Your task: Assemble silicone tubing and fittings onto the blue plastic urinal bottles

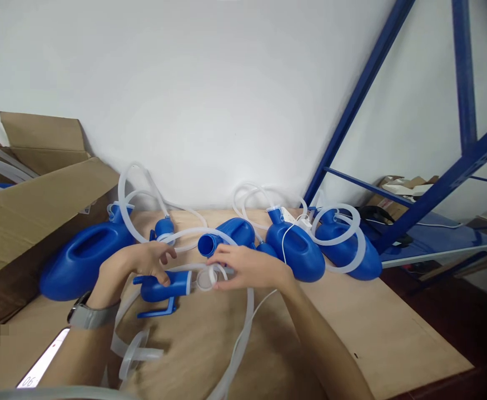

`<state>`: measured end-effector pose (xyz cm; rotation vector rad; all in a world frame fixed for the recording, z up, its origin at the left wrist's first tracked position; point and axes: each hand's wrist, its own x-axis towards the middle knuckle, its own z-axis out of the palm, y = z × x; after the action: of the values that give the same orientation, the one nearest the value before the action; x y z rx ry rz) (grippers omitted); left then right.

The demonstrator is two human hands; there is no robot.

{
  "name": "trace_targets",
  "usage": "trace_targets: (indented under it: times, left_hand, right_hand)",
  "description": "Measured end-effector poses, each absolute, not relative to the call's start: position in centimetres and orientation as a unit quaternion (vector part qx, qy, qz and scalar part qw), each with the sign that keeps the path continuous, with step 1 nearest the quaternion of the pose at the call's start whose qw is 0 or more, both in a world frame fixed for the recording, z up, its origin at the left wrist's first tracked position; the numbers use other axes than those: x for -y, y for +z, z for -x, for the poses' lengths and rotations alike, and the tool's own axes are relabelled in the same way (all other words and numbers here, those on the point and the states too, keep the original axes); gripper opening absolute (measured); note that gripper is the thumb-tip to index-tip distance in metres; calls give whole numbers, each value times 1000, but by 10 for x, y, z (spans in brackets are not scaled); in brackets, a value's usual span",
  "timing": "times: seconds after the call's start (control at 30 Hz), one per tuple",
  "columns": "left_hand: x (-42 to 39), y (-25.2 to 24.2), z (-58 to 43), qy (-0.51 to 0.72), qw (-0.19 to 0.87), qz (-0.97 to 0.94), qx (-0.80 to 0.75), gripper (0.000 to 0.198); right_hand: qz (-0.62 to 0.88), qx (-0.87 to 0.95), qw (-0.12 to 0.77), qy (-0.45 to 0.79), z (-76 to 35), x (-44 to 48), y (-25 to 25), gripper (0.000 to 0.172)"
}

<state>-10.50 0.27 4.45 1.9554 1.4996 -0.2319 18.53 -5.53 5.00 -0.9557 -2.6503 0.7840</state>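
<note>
My left hand (137, 265) is closed round a small blue plastic connector (166, 287) with a flat handle, lying on the wooden board (377, 339). Facing it, my right hand (249, 268) pinches a clear tube end with a round white ring (205, 279) right at the connector's mouth. The clear tube (247, 316) loops away under my right wrist and down toward me. Just behind my fingers lies a blue bottle with an open neck (227, 234).
Several blue plastic bottles with coiled clear tubes lie along the wall: one far left (83, 256), two at the right (296, 249) (346, 250). A brown cardboard box (26, 211) stands at the left. Blue shelf struts (427, 200) rise at the right. A phone (43, 361) lies near my left forearm.
</note>
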Motion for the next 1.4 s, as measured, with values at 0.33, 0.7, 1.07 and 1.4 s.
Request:
trace_targets:
  times: [0.33,0.7,1.07,1.4]
  left_hand:
    - [22,71,59,335,472,-738,-346,73]
    - [16,53,43,336,387,-772,-377,50]
    - [14,44,39,315,278,-791,-444,50]
    - [13,-7,3,232,31,-866,-441,44]
  right_hand:
    - [275,593,588,476,-148,25,14,36]
    - [294,736,547,271,-144,22,1,16]
    - [312,822,427,211,-191,-2,1,37]
    - [490,828,259,81,-210,-28,-26,50]
